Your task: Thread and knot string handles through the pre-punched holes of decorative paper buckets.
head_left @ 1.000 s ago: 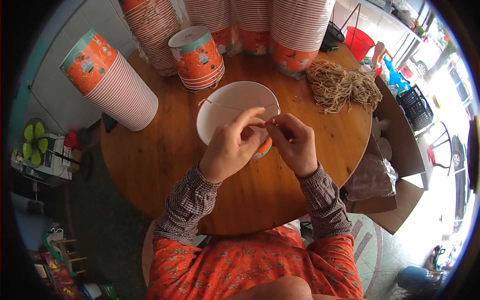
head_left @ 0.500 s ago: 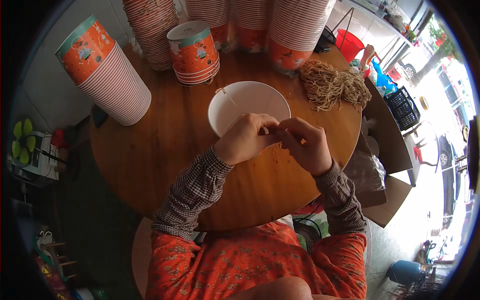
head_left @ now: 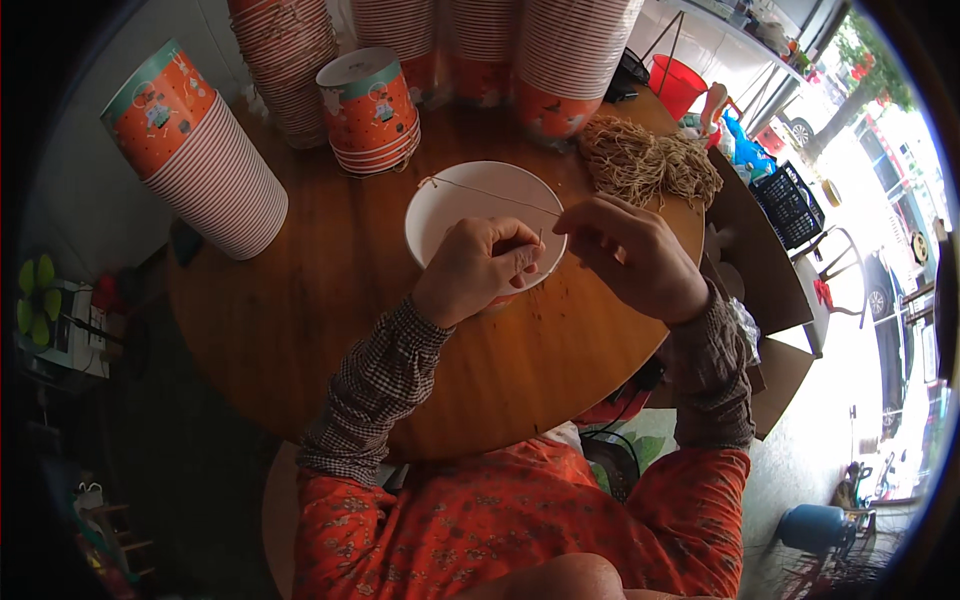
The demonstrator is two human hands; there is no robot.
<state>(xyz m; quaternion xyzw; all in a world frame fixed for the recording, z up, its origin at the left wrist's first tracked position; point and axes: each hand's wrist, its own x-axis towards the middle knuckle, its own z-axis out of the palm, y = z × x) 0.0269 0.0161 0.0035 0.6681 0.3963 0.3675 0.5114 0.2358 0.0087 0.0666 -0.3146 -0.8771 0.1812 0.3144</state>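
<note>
A paper bucket (head_left: pixel 445 215), white inside, stands open end up on the round wooden table, with a bit of its orange outside showing below the rim. A thin string (head_left: pixel 490 193) is knotted at the bucket's far left rim and stretches across the opening. My right hand (head_left: pixel 635 255), beyond the right rim, pinches this string's other stretch between its fingers. At the near rim my left hand (head_left: pixel 480 265) is closed, thumb against forefinger, with a short string end sticking up from the pinch. Its fingers hide part of the rim.
A tangled heap of tan strings (head_left: pixel 650 160) lies at the table's far right. Nested orange paper buckets (head_left: pixel 215 170) lean at the left. A short stack (head_left: pixel 370 110) and taller stacks (head_left: pixel 560 80) stand at the back. An opened cardboard box (head_left: pixel 760 240) is beside the table's right edge.
My hands, close together before, have come apart. The right hand has moved right and drawn the string taut across the bucket; the left stays near the rim. The whole view has shifted slightly.
</note>
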